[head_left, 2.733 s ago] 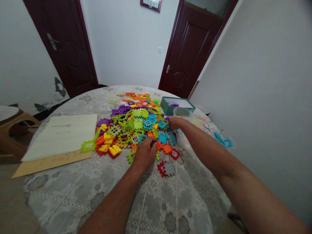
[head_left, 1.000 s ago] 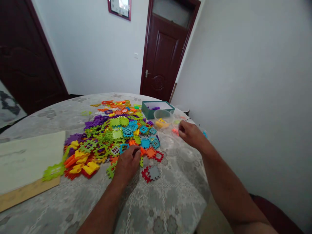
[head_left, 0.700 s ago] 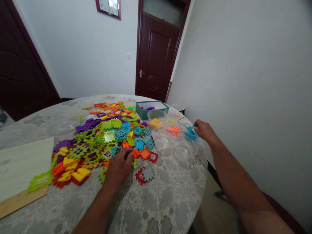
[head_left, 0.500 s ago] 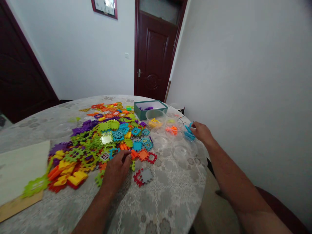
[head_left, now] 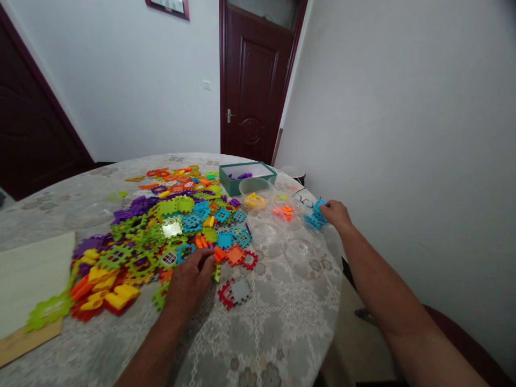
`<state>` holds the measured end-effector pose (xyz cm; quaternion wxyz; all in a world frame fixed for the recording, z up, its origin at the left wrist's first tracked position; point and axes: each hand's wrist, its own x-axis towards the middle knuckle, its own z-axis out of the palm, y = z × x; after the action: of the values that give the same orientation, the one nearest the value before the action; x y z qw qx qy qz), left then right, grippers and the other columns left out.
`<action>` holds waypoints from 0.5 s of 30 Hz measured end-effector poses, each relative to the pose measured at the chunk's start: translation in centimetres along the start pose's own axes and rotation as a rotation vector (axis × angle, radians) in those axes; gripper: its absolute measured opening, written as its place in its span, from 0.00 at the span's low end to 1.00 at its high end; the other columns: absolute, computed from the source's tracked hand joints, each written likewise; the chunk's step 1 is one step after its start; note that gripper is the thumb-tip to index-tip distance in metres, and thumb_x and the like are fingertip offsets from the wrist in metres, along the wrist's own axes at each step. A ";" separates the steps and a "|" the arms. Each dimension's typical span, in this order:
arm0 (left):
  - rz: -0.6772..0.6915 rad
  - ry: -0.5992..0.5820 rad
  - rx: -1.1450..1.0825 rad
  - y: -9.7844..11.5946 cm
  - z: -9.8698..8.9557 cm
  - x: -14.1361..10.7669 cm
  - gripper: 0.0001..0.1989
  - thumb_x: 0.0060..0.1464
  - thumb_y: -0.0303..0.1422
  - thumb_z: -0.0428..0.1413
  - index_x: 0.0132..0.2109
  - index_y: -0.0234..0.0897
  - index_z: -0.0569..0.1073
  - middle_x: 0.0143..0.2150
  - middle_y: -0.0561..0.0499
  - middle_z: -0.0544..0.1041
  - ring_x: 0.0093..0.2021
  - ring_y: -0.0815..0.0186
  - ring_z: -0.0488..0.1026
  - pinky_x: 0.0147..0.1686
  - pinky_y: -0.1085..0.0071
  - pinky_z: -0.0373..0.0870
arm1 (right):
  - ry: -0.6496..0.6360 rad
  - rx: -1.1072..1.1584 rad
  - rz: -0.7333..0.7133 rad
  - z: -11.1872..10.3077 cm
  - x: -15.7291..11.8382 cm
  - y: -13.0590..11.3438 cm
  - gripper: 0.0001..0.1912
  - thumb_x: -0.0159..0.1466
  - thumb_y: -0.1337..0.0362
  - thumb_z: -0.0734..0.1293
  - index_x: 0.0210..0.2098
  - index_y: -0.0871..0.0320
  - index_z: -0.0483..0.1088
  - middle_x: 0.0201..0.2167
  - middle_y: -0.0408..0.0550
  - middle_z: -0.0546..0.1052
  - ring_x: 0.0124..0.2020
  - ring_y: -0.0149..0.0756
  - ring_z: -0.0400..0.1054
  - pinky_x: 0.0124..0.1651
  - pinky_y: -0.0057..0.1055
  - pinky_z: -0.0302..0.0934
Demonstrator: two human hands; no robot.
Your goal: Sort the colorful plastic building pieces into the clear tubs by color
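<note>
My right hand (head_left: 337, 214) pinches a blue toothed plastic building piece (head_left: 320, 209) above a clear plastic bowl (head_left: 315, 228) at the table's right edge. More blue pieces (head_left: 312, 221) lie in that bowl, just under the fingers. My left hand (head_left: 188, 277) rests at the near right edge of a big heap of coloured pieces (head_left: 161, 231), fingers curled together. Its fingertips are right beside an orange tube-shaped piece (head_left: 220, 254); whether anything is between them is hidden. Close by lie an orange square piece (head_left: 235, 255) and a red frame piece (head_left: 250, 260).
Clear bowls with yellow pieces (head_left: 255, 201) and orange pieces (head_left: 284, 213) stand near a green box (head_left: 231, 185) holding purple pieces. A grey square piece (head_left: 241, 290) lies in front. At left is a pale board (head_left: 36, 279). A white wall runs along the right.
My right hand has risen slightly, and the blue piece in its fingers now shows more clearly above the bowl. My left hand has stayed nearly still. The whole view has shifted slightly.
</note>
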<state>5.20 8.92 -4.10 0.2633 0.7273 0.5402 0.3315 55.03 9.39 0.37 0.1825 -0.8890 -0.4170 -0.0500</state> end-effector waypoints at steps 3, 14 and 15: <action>0.005 0.005 -0.006 0.0 0.0 0.0 0.18 0.62 0.45 0.51 0.49 0.42 0.80 0.47 0.47 0.85 0.45 0.55 0.81 0.49 0.63 0.74 | 0.018 0.135 0.075 -0.2 0.2 0.8 0.18 0.66 0.59 0.64 0.44 0.64 0.81 0.32 0.58 0.83 0.36 0.45 0.79 0.37 0.31 0.67; 0.000 0.002 0.009 0.1 -0.1 -0.1 0.19 0.63 0.44 0.50 0.47 0.41 0.80 0.49 0.45 0.85 0.47 0.55 0.81 0.52 0.62 0.74 | 0.058 0.434 0.104 0.4 0.3 -0.6 0.24 0.68 0.56 0.66 0.58 0.63 0.70 0.35 0.55 0.83 0.28 0.37 0.77 0.32 0.29 0.70; 0.005 0.001 0.004 0.2 -0.1 -0.1 0.19 0.63 0.45 0.50 0.48 0.41 0.80 0.49 0.45 0.85 0.47 0.55 0.81 0.52 0.62 0.74 | 0.061 0.429 0.092 0.2 0.1 -0.7 0.22 0.68 0.57 0.66 0.56 0.62 0.72 0.35 0.54 0.83 0.29 0.38 0.77 0.35 0.31 0.70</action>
<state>5.19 8.78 -3.93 0.2608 0.7290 0.5393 0.3311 54.56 9.93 0.35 0.3821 -0.8459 -0.3716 0.0211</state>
